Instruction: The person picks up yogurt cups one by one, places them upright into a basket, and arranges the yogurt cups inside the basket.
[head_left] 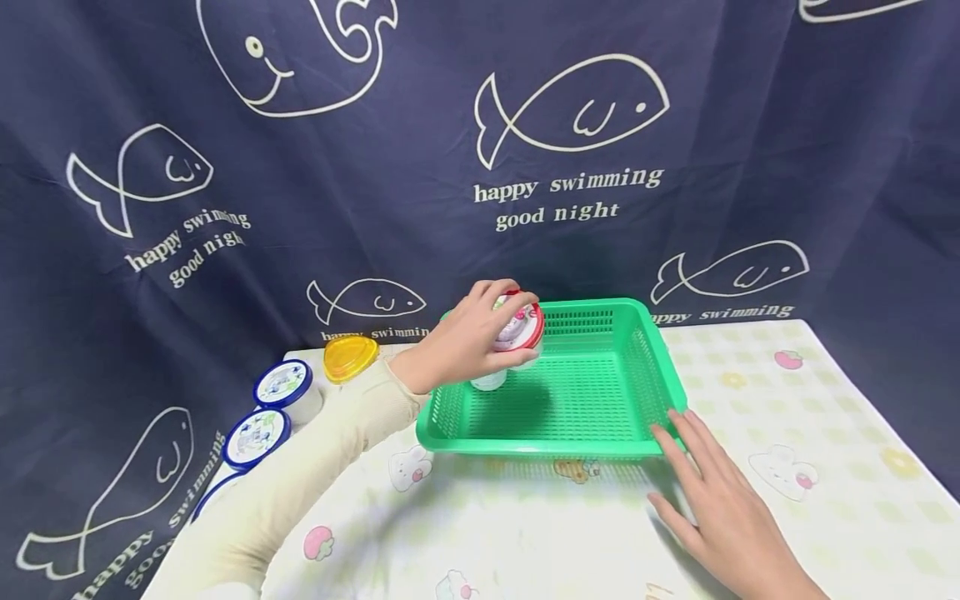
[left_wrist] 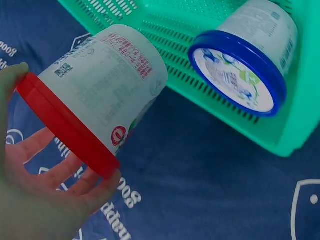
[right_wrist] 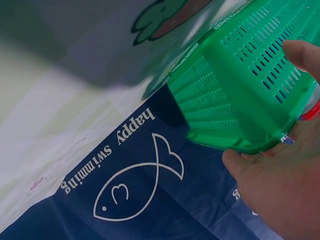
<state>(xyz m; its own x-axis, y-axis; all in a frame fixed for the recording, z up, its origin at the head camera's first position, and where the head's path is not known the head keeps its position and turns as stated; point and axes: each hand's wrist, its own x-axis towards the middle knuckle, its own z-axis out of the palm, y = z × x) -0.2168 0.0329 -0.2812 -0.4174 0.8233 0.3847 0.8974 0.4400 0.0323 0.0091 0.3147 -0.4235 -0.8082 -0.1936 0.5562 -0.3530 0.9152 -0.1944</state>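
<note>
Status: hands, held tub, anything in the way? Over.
Left hand grips red-lidded tub over green basket. Right hand at basket's near right corner. Possible obstacle: blue-lidded tub inside.

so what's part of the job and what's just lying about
In the job:
red-lidded tub, held by left hand
green basket, right hand at its rim
blue-lidded tub inside it
outer blue-lidded tubs, probably

Just lying about:
yellow item, apparently
tablecloth

Red-lidded white tub, green basket
Blue-lidded white tubs, navy curtain printed with white fish — pale tablecloth, perhaps checked yellow-green under glare.
</note>
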